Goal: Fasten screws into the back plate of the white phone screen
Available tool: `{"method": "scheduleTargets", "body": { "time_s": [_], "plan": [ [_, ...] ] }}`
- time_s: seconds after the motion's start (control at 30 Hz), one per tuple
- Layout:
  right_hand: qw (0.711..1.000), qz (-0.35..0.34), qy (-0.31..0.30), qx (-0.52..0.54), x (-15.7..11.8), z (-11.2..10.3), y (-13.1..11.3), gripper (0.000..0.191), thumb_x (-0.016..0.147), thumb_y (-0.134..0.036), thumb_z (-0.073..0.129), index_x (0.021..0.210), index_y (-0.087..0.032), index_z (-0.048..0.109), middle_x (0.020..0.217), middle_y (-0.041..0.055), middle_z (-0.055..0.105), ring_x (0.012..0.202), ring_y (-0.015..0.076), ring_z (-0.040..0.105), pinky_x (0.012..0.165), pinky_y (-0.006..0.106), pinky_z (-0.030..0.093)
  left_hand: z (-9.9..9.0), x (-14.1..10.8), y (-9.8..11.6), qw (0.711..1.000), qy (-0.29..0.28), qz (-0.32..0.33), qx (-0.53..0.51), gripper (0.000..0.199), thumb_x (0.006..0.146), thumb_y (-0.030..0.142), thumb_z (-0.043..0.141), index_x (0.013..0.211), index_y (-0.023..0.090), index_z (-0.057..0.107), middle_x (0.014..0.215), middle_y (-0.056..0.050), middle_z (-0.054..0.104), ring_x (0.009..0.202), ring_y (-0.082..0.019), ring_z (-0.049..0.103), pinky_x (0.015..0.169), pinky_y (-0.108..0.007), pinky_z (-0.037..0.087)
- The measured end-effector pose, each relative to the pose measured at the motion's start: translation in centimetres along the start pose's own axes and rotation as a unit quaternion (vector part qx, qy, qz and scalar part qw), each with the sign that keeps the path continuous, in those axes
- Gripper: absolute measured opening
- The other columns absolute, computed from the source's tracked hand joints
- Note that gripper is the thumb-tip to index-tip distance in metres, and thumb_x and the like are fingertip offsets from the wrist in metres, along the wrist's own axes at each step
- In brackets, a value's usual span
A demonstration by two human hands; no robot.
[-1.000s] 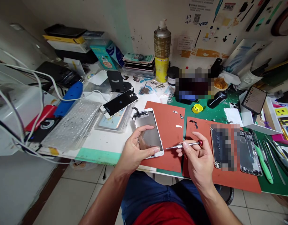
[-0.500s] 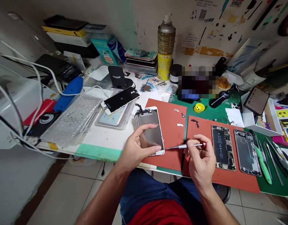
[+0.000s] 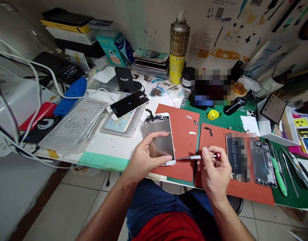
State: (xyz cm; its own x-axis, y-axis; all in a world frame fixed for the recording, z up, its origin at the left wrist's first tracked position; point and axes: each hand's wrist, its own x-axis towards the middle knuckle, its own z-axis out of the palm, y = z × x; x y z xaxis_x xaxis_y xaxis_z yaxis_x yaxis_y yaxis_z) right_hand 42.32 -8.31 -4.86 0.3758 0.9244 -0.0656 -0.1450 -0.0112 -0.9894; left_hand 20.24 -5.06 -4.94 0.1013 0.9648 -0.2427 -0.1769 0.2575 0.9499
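My left hand [image 3: 149, 154] grips a white-framed phone display assembly [image 3: 160, 142] on the orange-red mat, its metal back plate facing up and a short flex cable sticking out at the far end. My right hand [image 3: 215, 174] pinches a precision screwdriver [image 3: 198, 157] with a red cap and knurled steel grip. Its thin tip points left and sits right by the display's right edge. Whether the tip touches the display, I cannot tell. Two opened phone bodies [image 3: 264, 164] lie on a second mat [image 3: 244, 195] beyond my right hand, partly pixelated.
A loose black-faced display [image 3: 127, 104] rests on a plastic tray at the back left, beside bubble wrap [image 3: 73, 125]. Small metal parts [image 3: 191, 125] lie on the first mat. Tweezers [image 3: 291, 174] and a green pry tool [image 3: 278, 175] lie at the right. A spray can [image 3: 176, 47] stands behind.
The screwdriver has swung from tilted to nearly level, and my right hand has shifted slightly right. The display stays in my left hand. The whole view has drifted slightly.
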Motion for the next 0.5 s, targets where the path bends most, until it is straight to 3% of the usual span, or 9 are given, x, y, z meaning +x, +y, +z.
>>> {"method": "scheduleTargets", "body": {
  "time_s": [0.13, 0.27, 0.4, 0.5],
  "plan": [
    [1.0, -0.008, -0.008, 0.01, 0.0, -0.01, 0.03, 0.026, 0.095, -0.039, 0.081, 0.107, -0.023, 0.065, 0.075, -0.0037, 0.065, 0.058, 0.0111, 0.062, 0.054, 0.023, 0.052, 0.07, -0.01, 0.1, 1.0, -0.004, 0.001, -0.005, 0.073, 0.066, 0.023, 0.1, 0.132, 0.03, 0.069, 0.113, -0.005, 0.074, 0.075, -0.021, 0.078, 0.073, -0.034, 0.068],
    [1.0, -0.002, -0.016, 0.011, 0.07, -0.04, 0.02, 0.023, 0.098, -0.04, 0.078, 0.105, -0.024, 0.064, 0.071, -0.0048, 0.064, 0.053, 0.0106, 0.059, 0.049, 0.021, 0.048, -0.02, 0.07, -0.05, 1.0, -0.008, 0.01, 0.0, 0.074, 0.066, 0.022, 0.099, 0.134, 0.03, 0.069, 0.112, -0.005, 0.075, 0.077, -0.022, 0.078, 0.073, -0.035, 0.067],
    [1.0, -0.01, -0.019, 0.017, 0.15, -0.02, 0.01, 0.026, 0.096, -0.038, 0.08, 0.109, -0.024, 0.064, 0.073, -0.0051, 0.062, 0.056, 0.0102, 0.06, 0.053, 0.022, 0.05, 0.0, 0.13, -0.07, 1.0, -0.018, 0.015, 0.002, 0.071, 0.069, 0.023, 0.099, 0.133, 0.03, 0.068, 0.127, -0.005, 0.073, 0.079, -0.019, 0.077, 0.074, -0.033, 0.068],
    [1.0, -0.004, -0.01, 0.013, 0.13, 0.11, 0.0, 0.024, 0.095, -0.038, 0.081, 0.104, -0.024, 0.064, 0.068, -0.0073, 0.059, 0.05, 0.0091, 0.057, 0.048, 0.02, 0.047, -0.04, 0.14, 0.0, 1.0, -0.026, 0.011, -0.002, 0.07, 0.07, 0.023, 0.098, 0.132, 0.032, 0.067, 0.133, -0.004, 0.071, 0.079, -0.016, 0.077, 0.075, -0.029, 0.067]
  ]
}}
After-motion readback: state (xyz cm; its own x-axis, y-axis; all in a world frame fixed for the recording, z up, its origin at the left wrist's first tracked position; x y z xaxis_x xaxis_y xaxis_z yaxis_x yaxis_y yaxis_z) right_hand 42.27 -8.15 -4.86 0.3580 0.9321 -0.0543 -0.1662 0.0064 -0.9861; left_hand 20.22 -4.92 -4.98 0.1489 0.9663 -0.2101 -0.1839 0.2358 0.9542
